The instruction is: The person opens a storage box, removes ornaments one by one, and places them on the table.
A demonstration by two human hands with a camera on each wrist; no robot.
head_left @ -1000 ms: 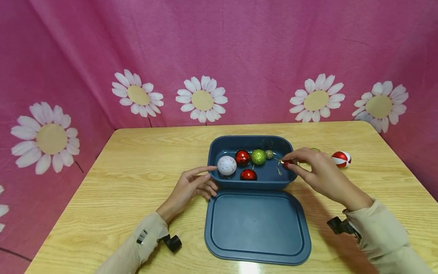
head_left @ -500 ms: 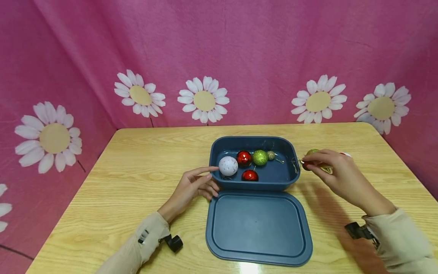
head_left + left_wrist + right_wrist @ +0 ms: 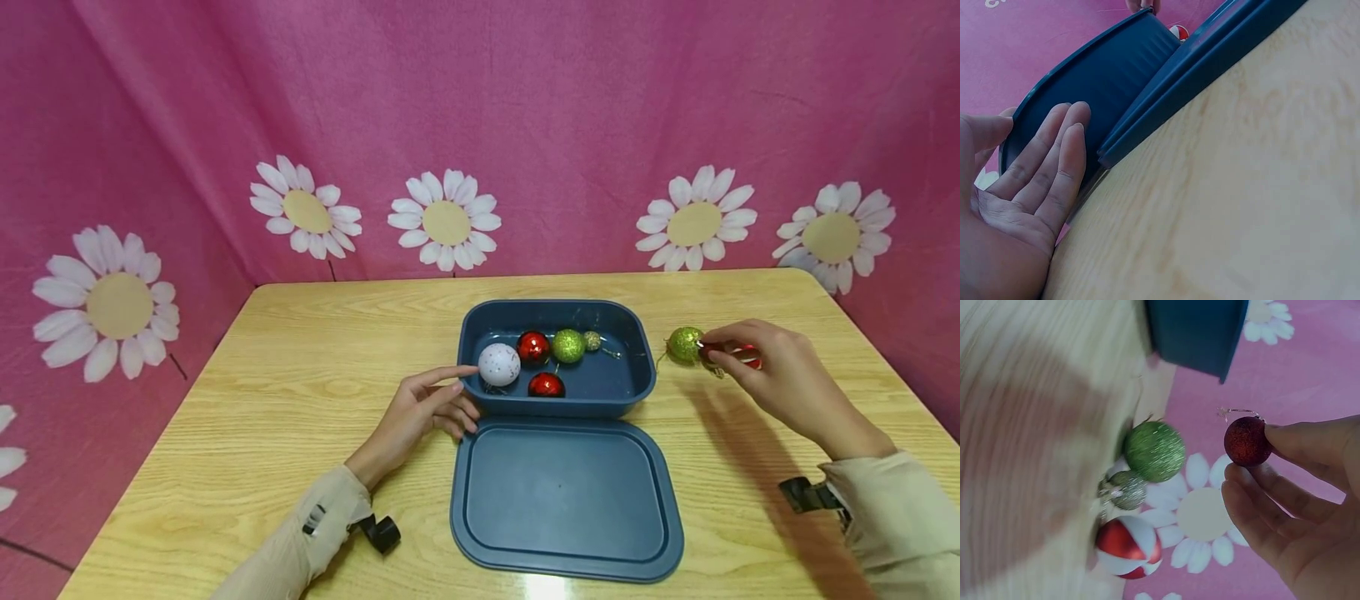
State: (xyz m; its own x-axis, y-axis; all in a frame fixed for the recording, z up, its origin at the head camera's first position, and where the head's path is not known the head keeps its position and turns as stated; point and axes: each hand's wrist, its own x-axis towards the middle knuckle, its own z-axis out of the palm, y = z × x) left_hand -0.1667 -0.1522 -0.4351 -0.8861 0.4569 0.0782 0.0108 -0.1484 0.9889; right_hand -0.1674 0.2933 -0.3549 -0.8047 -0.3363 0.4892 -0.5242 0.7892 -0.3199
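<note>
My right hand [image 3: 795, 387] pinches a small dark red glitter bauble [image 3: 1247, 442] between thumb and fingertips; a gold string loop dangles from it. It is held above the table, to the right of the blue box [image 3: 555, 407]. My left hand [image 3: 420, 408] rests against the box's left end, fingers fairly straight, index fingertip at the rim; in the left wrist view, several fingers [image 3: 1060, 156] lie along the outer wall. Inside the box are a white speckled bauble [image 3: 498, 365], two shiny red baubles [image 3: 533, 347], a green glitter bauble [image 3: 567, 346] and a tiny gold one [image 3: 592, 341].
Right of the box, on the table, lie a green glitter bauble [image 3: 1154, 451], a small silvery-gold one [image 3: 1127, 490] and a red-and-white striped one [image 3: 1129, 547], partly hidden by my right hand in the head view. The flat blue lid [image 3: 562, 500] lies before the box.
My right hand has carried the dark red bauble from inside the box's right end, over the rim, to the right above the table. The left hand has stayed in place.
</note>
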